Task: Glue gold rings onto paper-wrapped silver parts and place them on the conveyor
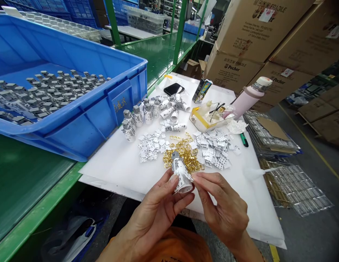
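Observation:
My left hand (pixel 161 203) is closed around a small white figurine (pixel 181 175) with dark spots and a grey block-like head, tilted with its hollow base towards me. At the figurine's right side, the thumb and forefinger of my right hand (pixel 224 203) pinch a small white spotted piece (pixel 189 177); whether it is fixed to the figurine I cannot tell. Just beyond lies a heap of gold rings (pixel 187 154). Flat white spotted pieces form one pile (pixel 153 145) on the left and another pile (pixel 215 147) on the right. More figurines (pixel 149 113) stand and lie behind them.
A blue crate (pixel 103 105) of grey-headed figurines is on the left. Towards the back of the white table (pixel 111 171) are a phone (pixel 174 89), a small box (pixel 202 91), a yellow-edged tray (pixel 202 122) and a pink bottle (pixel 248 98). Cartons (pixel 235 69) and clear trays (pixel 303 189) stand to the right.

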`<move>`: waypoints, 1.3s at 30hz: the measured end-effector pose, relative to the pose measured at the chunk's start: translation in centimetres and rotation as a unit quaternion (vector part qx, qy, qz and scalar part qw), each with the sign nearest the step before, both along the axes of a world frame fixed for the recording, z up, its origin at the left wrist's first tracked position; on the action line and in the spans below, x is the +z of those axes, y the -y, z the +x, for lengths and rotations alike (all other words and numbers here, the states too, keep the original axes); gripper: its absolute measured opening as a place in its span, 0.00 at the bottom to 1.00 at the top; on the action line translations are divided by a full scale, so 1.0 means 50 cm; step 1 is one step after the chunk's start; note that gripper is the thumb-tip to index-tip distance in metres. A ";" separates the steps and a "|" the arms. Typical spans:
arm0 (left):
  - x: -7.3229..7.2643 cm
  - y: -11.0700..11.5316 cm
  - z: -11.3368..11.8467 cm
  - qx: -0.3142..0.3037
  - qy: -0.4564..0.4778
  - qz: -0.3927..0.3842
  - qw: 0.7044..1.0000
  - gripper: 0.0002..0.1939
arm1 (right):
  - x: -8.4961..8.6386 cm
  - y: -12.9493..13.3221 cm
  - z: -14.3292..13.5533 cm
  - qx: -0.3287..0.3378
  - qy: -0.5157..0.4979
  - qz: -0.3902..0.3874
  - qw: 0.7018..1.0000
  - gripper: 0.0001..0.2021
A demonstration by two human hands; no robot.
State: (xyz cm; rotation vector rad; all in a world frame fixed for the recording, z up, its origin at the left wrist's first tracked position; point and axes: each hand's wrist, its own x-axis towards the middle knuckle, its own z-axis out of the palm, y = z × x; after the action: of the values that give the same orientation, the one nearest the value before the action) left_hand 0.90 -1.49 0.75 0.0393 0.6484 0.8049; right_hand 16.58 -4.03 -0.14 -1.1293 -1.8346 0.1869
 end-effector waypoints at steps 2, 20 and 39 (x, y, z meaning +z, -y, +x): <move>0.002 0.000 -0.001 0.001 -0.004 -0.004 1.000 0.19 | -0.001 0.001 0.003 0.009 0.009 -0.001 1.000 0.24; 0.005 0.000 -0.005 -0.006 -0.063 0.068 0.996 0.26 | -0.001 -0.006 0.004 0.056 -0.140 -0.140 0.979 0.11; -0.012 0.007 0.004 0.069 -0.228 0.213 0.948 0.09 | -0.025 -0.008 -0.054 0.035 -0.429 -0.327 0.842 0.18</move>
State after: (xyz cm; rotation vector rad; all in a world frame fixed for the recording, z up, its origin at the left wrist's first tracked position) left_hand 1.12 -1.83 0.15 0.5936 0.9076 1.0736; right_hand 13.90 -3.65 -1.38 -1.1359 -0.9875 1.2303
